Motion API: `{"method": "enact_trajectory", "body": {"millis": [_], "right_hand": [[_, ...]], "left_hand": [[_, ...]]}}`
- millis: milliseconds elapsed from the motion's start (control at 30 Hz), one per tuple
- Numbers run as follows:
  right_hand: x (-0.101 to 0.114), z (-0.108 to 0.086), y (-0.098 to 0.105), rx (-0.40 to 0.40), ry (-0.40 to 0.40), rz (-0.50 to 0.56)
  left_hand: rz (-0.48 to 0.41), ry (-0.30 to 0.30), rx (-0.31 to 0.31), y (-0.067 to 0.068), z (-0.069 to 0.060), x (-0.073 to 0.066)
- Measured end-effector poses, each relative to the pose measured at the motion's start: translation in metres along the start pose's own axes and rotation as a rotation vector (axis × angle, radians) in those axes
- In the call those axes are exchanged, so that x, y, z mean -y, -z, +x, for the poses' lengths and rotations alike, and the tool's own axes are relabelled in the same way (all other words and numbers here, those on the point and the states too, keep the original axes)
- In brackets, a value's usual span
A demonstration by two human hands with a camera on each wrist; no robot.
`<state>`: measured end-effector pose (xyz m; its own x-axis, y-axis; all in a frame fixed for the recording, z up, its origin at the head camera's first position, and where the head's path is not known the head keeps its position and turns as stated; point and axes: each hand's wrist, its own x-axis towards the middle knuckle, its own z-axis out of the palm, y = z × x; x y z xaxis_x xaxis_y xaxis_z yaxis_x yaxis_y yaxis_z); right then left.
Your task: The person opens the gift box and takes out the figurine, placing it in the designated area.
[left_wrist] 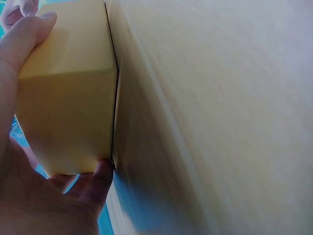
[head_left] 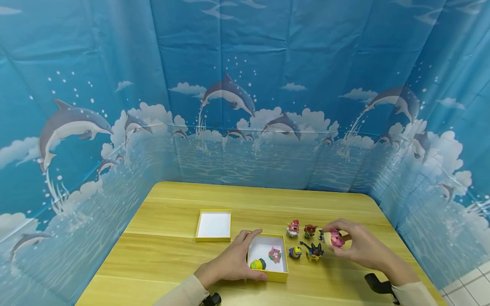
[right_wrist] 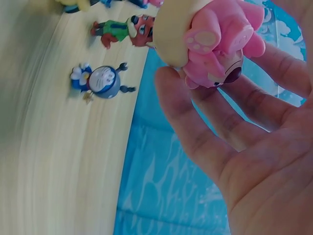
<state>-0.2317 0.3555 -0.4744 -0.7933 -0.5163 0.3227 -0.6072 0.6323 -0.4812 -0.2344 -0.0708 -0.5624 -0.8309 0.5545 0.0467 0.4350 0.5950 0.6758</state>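
My left hand (head_left: 235, 257) grips the left side of an open yellow box (head_left: 276, 276), thumb on its near wall and fingers at the far side. Inside the box, on the white bottom, lie a pink cat-like figurine (head_left: 274, 254) and a yellow and dark green figurine (head_left: 258, 264). To the right, my right hand (head_left: 361, 244) holds a pink bear figurine (right_wrist: 220, 46) with a cream rounded part between thumb and fingers. Left of that hand stand a black, pointy-eared figurine (head_left: 314, 251) and a fox figurine (head_left: 310, 230) in green.
A shallow yellow box lid (head_left: 213, 226), white inside, lies left of the box. Near the box's right side are a purple and yellow figurine (head_left: 294, 252) and a pink and white figurine (head_left: 293, 229). A small blue figurine (right_wrist: 102, 81) stands beside the fox. Dolphin-print curtain (head_left: 237, 161) surrounds the wooden table (head_left: 168, 238).
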Motion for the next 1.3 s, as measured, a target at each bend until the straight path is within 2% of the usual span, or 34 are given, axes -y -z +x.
{"method": "enact_trajectory", "body": {"millis": [333,633,1300], "right_hand": [[-0.018,-0.009,-0.003,-0.036,0.032,-0.014],[-0.034,-0.016,-0.012,-0.045,0.019,-0.012],[-0.053,-0.024,-0.03,0.051,-0.024,0.033]], "left_hand": [[0.009,-0.009,-0.004,-0.001,0.001,0.003],[0.0,-0.009,-0.003,-0.001,0.002,0.003],[0.004,0.004,-0.003,-0.001,0.0,0.0]]}}
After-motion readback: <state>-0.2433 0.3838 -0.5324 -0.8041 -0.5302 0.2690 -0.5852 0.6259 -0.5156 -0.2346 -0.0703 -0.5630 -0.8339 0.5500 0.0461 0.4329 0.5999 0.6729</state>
